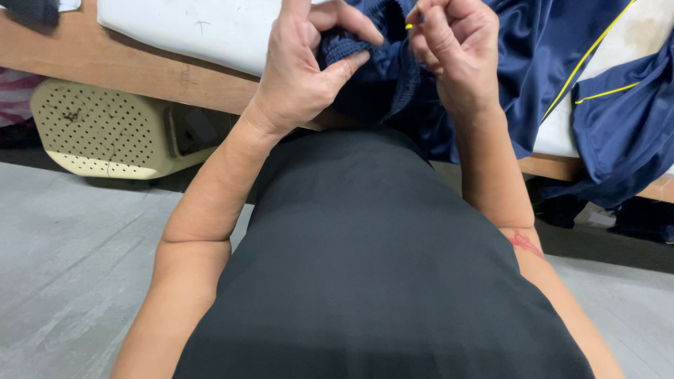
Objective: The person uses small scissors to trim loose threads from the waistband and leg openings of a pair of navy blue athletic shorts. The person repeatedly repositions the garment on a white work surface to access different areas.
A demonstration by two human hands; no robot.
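The left hand (298,67) pinches a ribbed edge of the dark blue cloth (547,63) between thumb and finger. The right hand (456,52) pinches a tiny yellow thing (409,26), too small to make out. The one cloth hangs over the wooden table's (126,63) front edge. One cream plastic box with holes (98,130) sits below on the grey floor (70,267).

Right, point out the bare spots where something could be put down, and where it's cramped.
Free: the white tabletop left of the left hand, and the grey floor in front of the perforated cream stool. Crowded: the right side, where the navy garment drapes over the table by the right hand.
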